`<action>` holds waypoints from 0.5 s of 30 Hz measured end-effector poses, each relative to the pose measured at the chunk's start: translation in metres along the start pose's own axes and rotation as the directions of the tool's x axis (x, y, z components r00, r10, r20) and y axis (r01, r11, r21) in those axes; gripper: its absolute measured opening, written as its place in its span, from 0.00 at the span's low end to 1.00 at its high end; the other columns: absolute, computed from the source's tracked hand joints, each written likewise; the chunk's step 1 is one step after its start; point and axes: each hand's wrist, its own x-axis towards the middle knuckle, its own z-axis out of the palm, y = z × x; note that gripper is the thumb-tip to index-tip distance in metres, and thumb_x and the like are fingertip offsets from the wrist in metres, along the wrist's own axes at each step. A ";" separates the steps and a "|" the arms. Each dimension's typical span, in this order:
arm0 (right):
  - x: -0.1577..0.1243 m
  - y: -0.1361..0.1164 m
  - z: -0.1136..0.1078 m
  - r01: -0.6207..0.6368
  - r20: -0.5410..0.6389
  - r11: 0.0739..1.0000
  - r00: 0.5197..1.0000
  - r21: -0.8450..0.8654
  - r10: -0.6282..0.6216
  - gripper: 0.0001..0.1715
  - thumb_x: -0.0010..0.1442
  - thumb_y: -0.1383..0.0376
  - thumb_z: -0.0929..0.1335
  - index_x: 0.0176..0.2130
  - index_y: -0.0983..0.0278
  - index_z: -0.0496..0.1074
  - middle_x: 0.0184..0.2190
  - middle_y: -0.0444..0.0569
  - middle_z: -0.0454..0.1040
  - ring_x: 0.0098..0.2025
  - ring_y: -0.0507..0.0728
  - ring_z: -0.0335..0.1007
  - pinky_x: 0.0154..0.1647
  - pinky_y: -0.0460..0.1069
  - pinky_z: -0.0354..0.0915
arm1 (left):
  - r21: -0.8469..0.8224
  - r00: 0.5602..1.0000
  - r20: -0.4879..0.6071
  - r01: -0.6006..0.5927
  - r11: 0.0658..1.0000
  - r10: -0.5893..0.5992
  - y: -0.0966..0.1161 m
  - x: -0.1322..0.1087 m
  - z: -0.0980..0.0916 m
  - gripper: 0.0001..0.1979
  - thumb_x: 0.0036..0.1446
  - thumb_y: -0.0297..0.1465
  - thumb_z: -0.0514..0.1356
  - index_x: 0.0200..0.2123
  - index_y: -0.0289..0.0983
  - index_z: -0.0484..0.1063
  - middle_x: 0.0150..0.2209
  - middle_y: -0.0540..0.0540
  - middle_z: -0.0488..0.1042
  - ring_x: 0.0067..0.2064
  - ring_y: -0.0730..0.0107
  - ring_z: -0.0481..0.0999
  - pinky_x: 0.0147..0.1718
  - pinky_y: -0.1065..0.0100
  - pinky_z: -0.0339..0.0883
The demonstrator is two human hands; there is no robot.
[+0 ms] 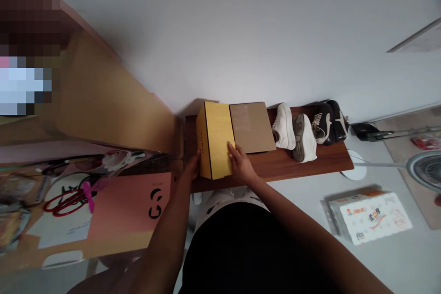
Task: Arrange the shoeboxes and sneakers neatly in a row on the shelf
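A yellow shoe box (217, 135) stands on a low dark wooden bench (303, 165) against the white wall. My left hand (192, 166) presses against the box's left side near its front corner. My right hand (241, 163) rests on the box's top and right edge, fingers laid flat on it. A brown cardboard box (251, 126) sits right beside the yellow one, touching it. Further right on the bench lie a pair of white sneakers (292, 133), one tipped sole-up, and a pair of black sneakers (329, 121).
At left a pink bag (131, 206) and red-handled scissors (65, 200) lie among clutter below a tan cardboard panel (103, 101). On the floor at right are a pack of tissues (372, 218), a fan (425, 170) and a dustpan (367, 131).
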 end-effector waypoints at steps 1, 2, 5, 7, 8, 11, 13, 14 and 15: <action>0.001 0.000 0.000 0.013 -0.005 1.000 1.000 -0.004 -0.013 0.30 0.70 0.56 0.59 0.67 0.58 0.63 0.65 0.56 0.63 0.68 0.62 0.58 0.69 0.58 0.56 | -0.038 1.000 -0.004 0.003 0.999 -0.004 0.001 -0.002 -0.003 0.25 0.62 0.48 0.60 0.53 0.35 0.76 0.47 0.38 0.81 0.54 0.54 0.78 0.54 0.56 0.73; 0.003 0.000 0.000 0.020 -0.012 1.000 1.000 -0.008 -0.020 0.30 0.70 0.55 0.59 0.67 0.60 0.63 0.65 0.57 0.63 0.68 0.62 0.58 0.68 0.58 0.57 | -0.074 1.000 -0.010 0.003 0.997 -0.004 0.002 -0.005 -0.005 0.25 0.61 0.47 0.62 0.53 0.36 0.75 0.47 0.38 0.81 0.54 0.55 0.79 0.54 0.56 0.73; 0.007 -0.005 -0.001 -0.007 -0.027 1.000 1.000 -0.022 0.007 0.34 0.70 0.49 0.58 0.67 0.62 0.64 0.66 0.59 0.62 0.69 0.64 0.56 0.69 0.60 0.56 | -0.149 0.999 -0.050 -0.015 0.989 0.008 0.009 -0.012 -0.011 0.25 0.56 0.44 0.67 0.53 0.36 0.75 0.47 0.39 0.81 0.52 0.56 0.79 0.54 0.57 0.73; 0.011 -0.011 -0.004 -0.044 -0.011 0.999 0.999 -0.029 0.043 0.38 0.68 0.44 0.59 0.68 0.62 0.62 0.68 0.58 0.60 0.71 0.65 0.52 0.69 0.61 0.55 | -0.159 0.994 -0.105 -0.050 0.986 0.034 0.015 -0.016 -0.014 0.25 0.53 0.41 0.70 0.51 0.36 0.75 0.47 0.39 0.81 0.51 0.57 0.80 0.53 0.57 0.74; 0.013 -0.015 -0.005 -0.062 0.006 0.998 0.998 -0.033 0.062 0.41 0.67 0.42 0.60 0.68 0.62 0.61 0.69 0.57 0.58 0.72 0.65 0.51 0.70 0.61 0.53 | -0.157 0.989 -0.137 -0.074 0.985 0.053 0.018 -0.019 -0.014 0.24 0.52 0.40 0.71 0.50 0.36 0.75 0.46 0.39 0.81 0.51 0.57 0.80 0.52 0.58 0.75; 0.019 -0.023 -0.008 -0.120 0.054 0.992 0.991 -0.047 0.122 0.48 0.62 0.38 0.63 0.69 0.63 0.60 0.71 0.58 0.55 0.73 0.67 0.47 0.72 0.62 0.49 | -0.134 0.974 -0.195 -0.144 0.980 0.117 0.029 -0.028 -0.017 0.22 0.51 0.37 0.72 0.47 0.36 0.75 0.44 0.40 0.82 0.48 0.58 0.82 0.50 0.59 0.76; 0.024 -0.025 -0.008 -0.152 0.080 0.987 0.985 -0.050 0.156 0.52 0.59 0.36 0.65 0.69 0.64 0.59 0.71 0.58 0.55 0.73 0.67 0.47 0.73 0.62 0.47 | -0.109 0.966 -0.215 -0.170 0.979 0.144 0.037 -0.035 -0.018 0.20 0.51 0.36 0.72 0.46 0.36 0.76 0.43 0.41 0.82 0.46 0.59 0.82 0.48 0.60 0.77; 0.027 -0.026 -0.008 -0.162 0.093 0.986 0.982 -0.047 0.166 0.53 0.58 0.36 0.66 0.69 0.64 0.60 0.71 0.59 0.55 0.73 0.67 0.47 0.73 0.61 0.47 | -0.093 0.961 -0.231 -0.174 0.980 0.149 0.041 -0.038 -0.018 0.19 0.52 0.35 0.72 0.46 0.36 0.76 0.42 0.41 0.82 0.45 0.60 0.83 0.47 0.61 0.77; 0.029 -0.025 -0.007 -0.166 0.105 0.985 0.980 -0.040 0.169 0.53 0.57 0.36 0.66 0.68 0.65 0.60 0.70 0.60 0.56 0.73 0.67 0.48 0.72 0.61 0.47 | -0.078 0.957 -0.248 -0.175 0.981 0.151 0.045 -0.040 -0.018 0.19 0.52 0.35 0.72 0.46 0.36 0.76 0.41 0.41 0.82 0.44 0.60 0.83 0.46 0.61 0.78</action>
